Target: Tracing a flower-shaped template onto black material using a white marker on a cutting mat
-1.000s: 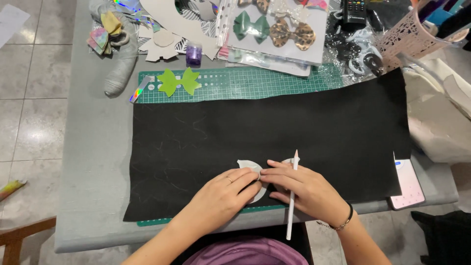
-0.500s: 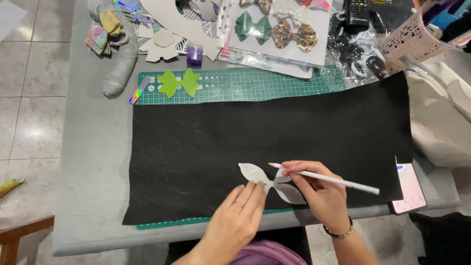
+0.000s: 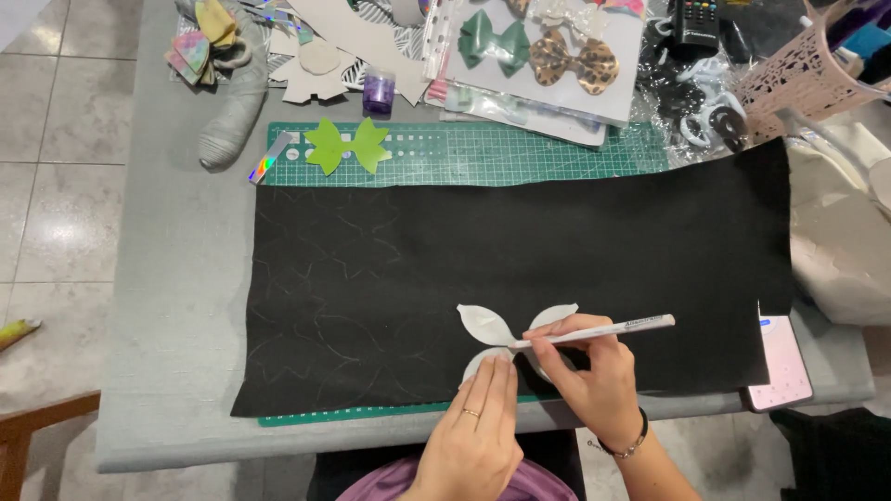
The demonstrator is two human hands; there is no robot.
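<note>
A white bow-shaped template (image 3: 506,327) lies near the front edge of a black felt sheet (image 3: 557,241), pinned flat by the fingertips of the left hand (image 3: 478,436), which holds nothing. The right hand (image 3: 594,376) closes its grip on a white marking pen (image 3: 594,332), tip at the template's waist. Tracing cleanly likely calls for firm, unshifting pressure, pen tight to the edge, on the green cutting mat (image 3: 483,153) covering the grey desk (image 3: 176,306).

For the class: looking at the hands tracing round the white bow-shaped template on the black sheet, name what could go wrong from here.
1. The left hand presses only the lower edge of the white template; its upper lobes lie free, so it could shift under the white pen in the right hand.
2. Faint traced outlines already crowd the black sheet; a new one might overlap them.
</note>
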